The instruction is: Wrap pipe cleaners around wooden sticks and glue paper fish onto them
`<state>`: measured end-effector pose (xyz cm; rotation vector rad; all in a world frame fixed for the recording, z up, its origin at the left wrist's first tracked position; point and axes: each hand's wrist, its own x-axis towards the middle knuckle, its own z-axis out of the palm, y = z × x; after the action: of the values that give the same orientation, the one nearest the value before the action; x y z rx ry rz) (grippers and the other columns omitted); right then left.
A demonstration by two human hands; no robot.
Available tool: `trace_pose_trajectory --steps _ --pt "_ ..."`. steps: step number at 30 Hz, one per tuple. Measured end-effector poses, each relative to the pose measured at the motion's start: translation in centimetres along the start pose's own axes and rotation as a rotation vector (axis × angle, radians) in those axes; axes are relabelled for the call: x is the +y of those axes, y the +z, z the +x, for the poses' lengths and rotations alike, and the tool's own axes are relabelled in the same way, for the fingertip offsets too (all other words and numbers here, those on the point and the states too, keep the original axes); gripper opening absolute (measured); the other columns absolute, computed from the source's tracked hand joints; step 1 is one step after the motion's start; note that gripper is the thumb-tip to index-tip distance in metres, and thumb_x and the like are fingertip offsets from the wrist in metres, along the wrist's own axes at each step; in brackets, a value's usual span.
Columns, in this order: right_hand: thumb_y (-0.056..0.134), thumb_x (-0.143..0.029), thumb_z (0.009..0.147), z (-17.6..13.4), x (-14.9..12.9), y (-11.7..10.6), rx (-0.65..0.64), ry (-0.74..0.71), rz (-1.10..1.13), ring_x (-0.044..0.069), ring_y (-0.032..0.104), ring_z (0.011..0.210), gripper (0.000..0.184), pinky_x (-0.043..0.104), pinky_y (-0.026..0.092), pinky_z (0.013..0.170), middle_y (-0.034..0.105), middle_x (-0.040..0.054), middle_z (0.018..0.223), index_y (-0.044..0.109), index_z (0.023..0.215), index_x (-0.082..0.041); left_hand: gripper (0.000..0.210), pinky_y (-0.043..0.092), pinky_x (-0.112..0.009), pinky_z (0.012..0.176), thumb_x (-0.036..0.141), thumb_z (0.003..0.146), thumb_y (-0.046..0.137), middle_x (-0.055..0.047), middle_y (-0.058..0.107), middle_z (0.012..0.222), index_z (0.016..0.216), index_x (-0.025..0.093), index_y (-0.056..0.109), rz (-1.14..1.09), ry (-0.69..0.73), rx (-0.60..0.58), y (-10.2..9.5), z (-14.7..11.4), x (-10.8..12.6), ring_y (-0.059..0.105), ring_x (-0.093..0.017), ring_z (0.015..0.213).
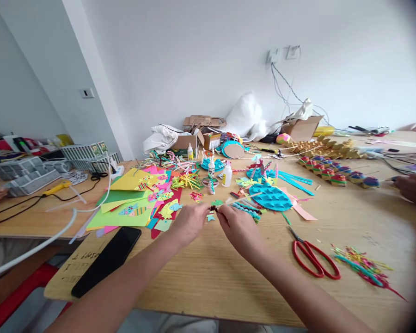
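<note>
In the middle of the head view, my left hand (pixel 190 221) and my right hand (pixel 235 225) meet just above the table. Both pinch a short dark brown pipe cleaner (pixel 213 208), whose ends are hidden by the fingers. A thin pale stick (pixel 246 198) shows just beyond my right hand; whether the hand touches it I cannot tell. Twisted blue and brown pipe cleaners (pixel 247 211) lie right behind that hand. Beyond them is a blue painted oval piece (pixel 271 197) with hollows. Small green paper cut-outs (pixel 217 202) lie behind my fingertips.
Red-handled scissors (pixel 315 259) and a heap of colourful scraps (pixel 362 263) lie to the right. Coloured paper sheets (pixel 125 210) with fish cut-outs and a black phone (pixel 107 261) are at left. Glue bottles (pixel 226 175) stand behind. Another person's hand (pixel 414 187) reaches in at right.
</note>
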<state>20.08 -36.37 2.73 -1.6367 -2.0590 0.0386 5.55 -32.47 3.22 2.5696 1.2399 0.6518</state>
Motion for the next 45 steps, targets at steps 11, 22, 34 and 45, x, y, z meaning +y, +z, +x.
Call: trace_pose_trajectory --steps 11,22,34,45 --pt "0.048 -0.017 0.078 1.6 1.3 -6.6 -0.652 -0.396 0.264 0.009 0.045 0.056 0.015 0.020 0.031 0.052 0.052 -0.0026 0.058 0.059 0.068 -0.016 0.021 0.036 -0.021 0.058 0.017 0.082 0.037 -0.001 0.058 0.070 0.078 0.020 0.058 0.035 0.312 -0.387 -4.3 -1.9 1.1 0.053 -0.012 0.066" --pt "0.054 -0.042 0.072 -0.6 1.0 -0.3 -0.037 0.158 1.095 0.005 0.024 0.042 0.026 0.020 0.016 0.038 0.036 -0.0064 0.050 0.055 0.069 -0.016 0.021 0.026 -0.016 0.036 0.030 0.083 0.034 0.006 0.042 0.053 0.070 0.016 0.044 -0.722 -0.132 -0.121 -0.2 -1.7 0.3 0.036 -0.003 0.036" --pt "0.055 -0.046 0.070 0.1 1.4 1.4 0.144 0.241 1.154 0.006 0.023 0.041 0.030 0.022 0.018 0.038 0.031 -0.0069 0.046 0.049 0.058 -0.018 0.022 0.035 -0.017 0.045 0.025 0.082 0.036 0.004 0.047 0.055 0.082 0.015 0.055 -0.544 -0.111 -0.119 0.3 -0.4 0.5 0.044 -0.006 0.044" --pt "0.049 -0.042 0.075 0.3 1.4 1.3 0.120 0.176 1.026 0.008 0.027 0.043 0.028 0.021 0.023 0.039 0.035 -0.0059 0.048 0.049 0.061 -0.018 0.023 0.035 -0.020 0.051 0.024 0.084 0.033 0.002 0.050 0.060 0.077 0.016 0.053 -0.395 0.024 -0.201 -1.1 0.9 1.4 0.047 -0.008 0.053"
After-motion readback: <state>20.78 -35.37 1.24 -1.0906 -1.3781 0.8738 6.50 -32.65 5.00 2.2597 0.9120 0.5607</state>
